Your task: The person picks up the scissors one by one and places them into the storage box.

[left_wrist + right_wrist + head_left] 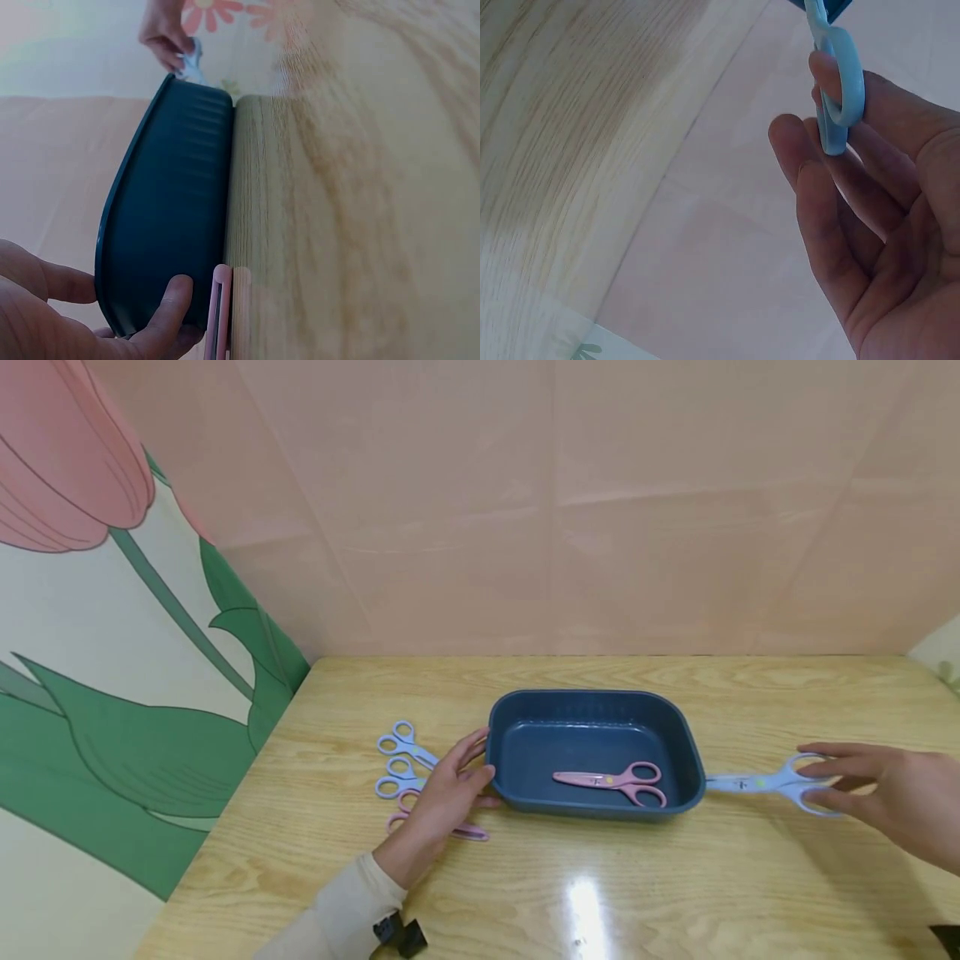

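Left hand point(447, 785) is gripping the dark blue tray point(543, 750) at the end nearest it, digits spreading round the rim and outer wall. Probably anchoring it, so a knock from the other side isn't shifting it along the table point(487, 893).

Right hand point(888, 785) is pinching the blue scissors point(761, 783) by the finger loops; its other fingers are hanging loose and apart (light grip, nothing clenched). Blades are pointing from the right hand toward the left. Holding by the loops is likely keeping fingers off the blades and letting the tip lead. In the head view that tip is meeting the tray wall facing the right hand; can't tell whether it's touching or just lining up with the rim.

Tray is sitting upright between both hands. Pink scissors point(611, 780) are lying inside it, toward the person's side, loops facing the right hand, blades facing the left.

On the outer side of the left hand, three more are lying close together: upper blue pair point(420, 753) farthest from the person, lower blue pair point(413, 778) next, loose pink pair point(471, 832) nearest, running beneath the left hand. Loops are facing away from the tray, maybe for easy grabbing. The hand is covering parts of the lower two, so I'm not calling whether they're overlapping.
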Demonstrator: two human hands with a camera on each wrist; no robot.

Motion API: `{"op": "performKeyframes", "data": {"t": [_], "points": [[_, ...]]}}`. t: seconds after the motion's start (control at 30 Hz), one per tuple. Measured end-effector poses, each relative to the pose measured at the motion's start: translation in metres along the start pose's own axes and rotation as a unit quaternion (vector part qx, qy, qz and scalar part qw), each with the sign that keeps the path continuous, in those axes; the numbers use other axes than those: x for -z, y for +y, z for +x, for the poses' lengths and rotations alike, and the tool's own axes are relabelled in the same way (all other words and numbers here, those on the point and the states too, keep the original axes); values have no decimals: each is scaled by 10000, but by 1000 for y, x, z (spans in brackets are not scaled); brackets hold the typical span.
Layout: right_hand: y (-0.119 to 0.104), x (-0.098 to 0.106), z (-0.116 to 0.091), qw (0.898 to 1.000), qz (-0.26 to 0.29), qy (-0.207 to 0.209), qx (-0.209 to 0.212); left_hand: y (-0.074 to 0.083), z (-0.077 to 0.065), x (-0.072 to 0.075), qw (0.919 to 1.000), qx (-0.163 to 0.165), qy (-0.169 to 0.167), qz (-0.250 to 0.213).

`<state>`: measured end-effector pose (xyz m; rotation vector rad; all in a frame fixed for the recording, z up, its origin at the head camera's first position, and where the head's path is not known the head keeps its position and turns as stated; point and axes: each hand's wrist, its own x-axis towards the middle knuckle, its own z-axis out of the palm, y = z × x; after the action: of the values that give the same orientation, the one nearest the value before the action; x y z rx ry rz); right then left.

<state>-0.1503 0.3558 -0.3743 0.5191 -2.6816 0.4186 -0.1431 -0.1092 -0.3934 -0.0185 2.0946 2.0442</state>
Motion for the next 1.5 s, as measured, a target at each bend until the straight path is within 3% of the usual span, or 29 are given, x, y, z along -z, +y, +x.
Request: {"op": "performKeyframes", "data": {"t": [0.17,0.27,0.4,0.53,0.87,1.1,1.33,1.5], "points": [[2,-1,0,9991,272,327,82,0,0,1,10000,-11,5,6],[3,-2,-1,9961,805,352,-1,-1,0,1,10000,-29,2,-2],[7,-3,-2,9825,1826,332,-131,0,-1,1,10000,-9,-6,-4],[8,-3,-4,9706,2369,352,-236,2,0,0,10000,60,-21,-1],[4,-3,0,9682,2427,490,-369,2,1,-2,10000,81,-14,-57],[3,-2,2,9600,2660,781,-390,1,2,-1,9999,79,-24,-65],[1,-1,5,9674,2336,938,-267,1,0,-1,9999,89,-2,-65],[0,1,7,9622,2502,1066,-157,0,0,0,9999,95,21,-50]]}}
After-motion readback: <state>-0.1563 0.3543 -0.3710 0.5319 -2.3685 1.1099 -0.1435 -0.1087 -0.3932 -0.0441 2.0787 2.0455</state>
